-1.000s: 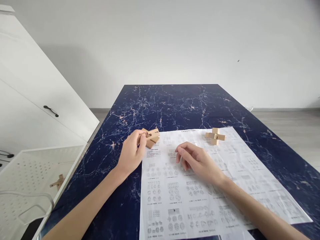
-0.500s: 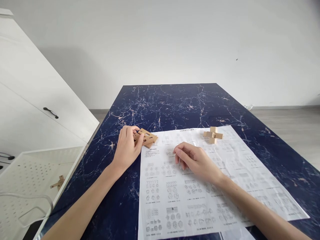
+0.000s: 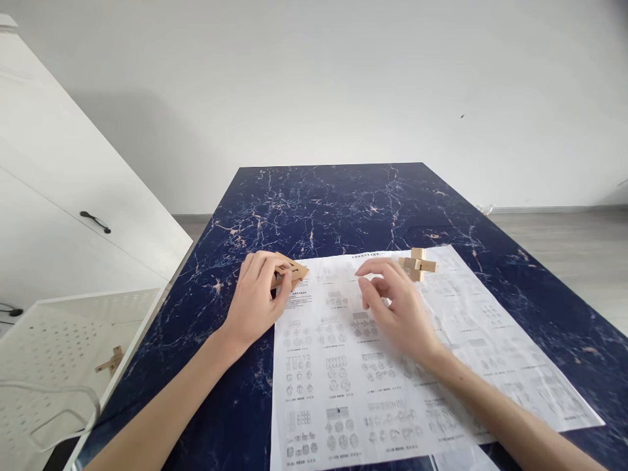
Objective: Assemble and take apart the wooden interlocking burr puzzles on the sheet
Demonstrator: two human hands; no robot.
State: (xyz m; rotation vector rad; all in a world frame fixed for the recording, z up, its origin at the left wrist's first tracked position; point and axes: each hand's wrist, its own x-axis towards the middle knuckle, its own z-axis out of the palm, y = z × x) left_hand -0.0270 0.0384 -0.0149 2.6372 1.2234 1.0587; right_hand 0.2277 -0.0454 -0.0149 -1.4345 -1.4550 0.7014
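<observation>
My left hand [image 3: 260, 294] is closed, thumb and fingers pinching flat wooden puzzle pieces [image 3: 298, 269] at the upper left corner of the printed sheet. Cut-outs and dark printed marks show on the pieces; my fingers hide much of them. Over the upper middle of the sheet [image 3: 314, 373], my right hand [image 3: 395, 304] is loosely curled and holds nothing, with a small gap between thumb and forefinger. Just beyond its knuckles, a cross-shaped wooden block puzzle [image 3: 418, 265] rests near the sheet's top edge.
The sheet lies on a dark blue marbled table [image 3: 324, 203]. To the left are a white cabinet [image 3: 83, 176] and a white perforated bin [image 3: 63, 333] with another wooden cross [image 3: 112, 360] in it. A white wall stands behind the table.
My right hand has moved right and away from me, nearer the wooden cross. My left hand has shifted slightly right and covers more of the flat pieces.
</observation>
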